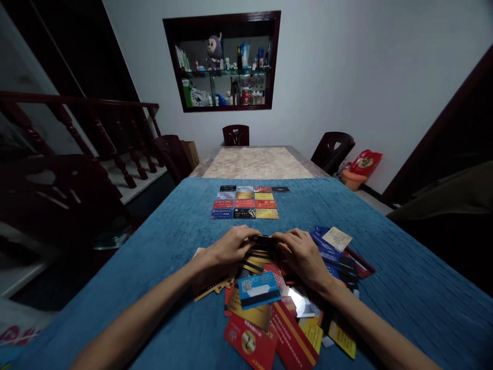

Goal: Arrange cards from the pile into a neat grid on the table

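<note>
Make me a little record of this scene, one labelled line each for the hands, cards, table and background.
Hands: left hand and right hand, together holding a dark card
Cards laid out: card grid, four rows, the farthest row having four cards, the others three
Loose cards: overlapping pile beneath and around the hands
Table: blue cloth over the near part
Background: wall shelf with purple plush toy

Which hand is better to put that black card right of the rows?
Probably the right hand. The left hand holds the thin black rectangular card too, but the right is nearer that side of the colourful rectangular cards in rows.
</note>
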The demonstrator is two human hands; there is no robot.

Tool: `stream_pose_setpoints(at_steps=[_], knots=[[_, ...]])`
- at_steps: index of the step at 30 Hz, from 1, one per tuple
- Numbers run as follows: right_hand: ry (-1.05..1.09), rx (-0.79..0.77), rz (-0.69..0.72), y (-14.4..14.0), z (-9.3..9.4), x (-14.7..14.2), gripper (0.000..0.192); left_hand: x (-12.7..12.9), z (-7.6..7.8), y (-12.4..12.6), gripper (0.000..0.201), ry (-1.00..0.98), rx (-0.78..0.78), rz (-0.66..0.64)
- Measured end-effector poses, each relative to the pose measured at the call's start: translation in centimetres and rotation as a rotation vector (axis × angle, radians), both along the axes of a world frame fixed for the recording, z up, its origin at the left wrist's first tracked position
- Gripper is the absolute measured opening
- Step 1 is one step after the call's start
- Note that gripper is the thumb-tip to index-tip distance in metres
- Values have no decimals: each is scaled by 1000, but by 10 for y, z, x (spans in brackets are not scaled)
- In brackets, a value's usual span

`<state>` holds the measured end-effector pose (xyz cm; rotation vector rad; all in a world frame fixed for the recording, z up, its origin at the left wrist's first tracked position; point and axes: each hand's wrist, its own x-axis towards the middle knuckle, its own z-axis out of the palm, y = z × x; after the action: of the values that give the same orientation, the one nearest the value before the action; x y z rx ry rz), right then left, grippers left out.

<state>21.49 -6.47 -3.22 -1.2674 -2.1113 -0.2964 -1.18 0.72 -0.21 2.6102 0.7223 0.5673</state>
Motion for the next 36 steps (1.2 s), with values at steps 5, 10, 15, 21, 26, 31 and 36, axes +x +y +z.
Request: stream_pose_setpoints(at_steps=[5,10,15,21,26,31,36], knots=[[-18,6,2,0,0,-2,24,1,0,1,29,20,5,57],[-58,86,-16,-1,0,-6,34,1,4,3,22,-14,-28,135],[-116,119,-61,0,0,-9,41,0,8,3,23,-57,-43,145],[-167,131,-90,3,0,-10,41,-2,7,5,23,-66,-38,155],[-181,155,-85,8,0,-11,40,-3,5,8,24,-63,-53,174],[-189,212,-99,13,2,-11,39,-5,6,9,27,-116,-93,188],[-219,215,-87,22,6,-11,40,-6,7,9,39,-170,-109,228]])
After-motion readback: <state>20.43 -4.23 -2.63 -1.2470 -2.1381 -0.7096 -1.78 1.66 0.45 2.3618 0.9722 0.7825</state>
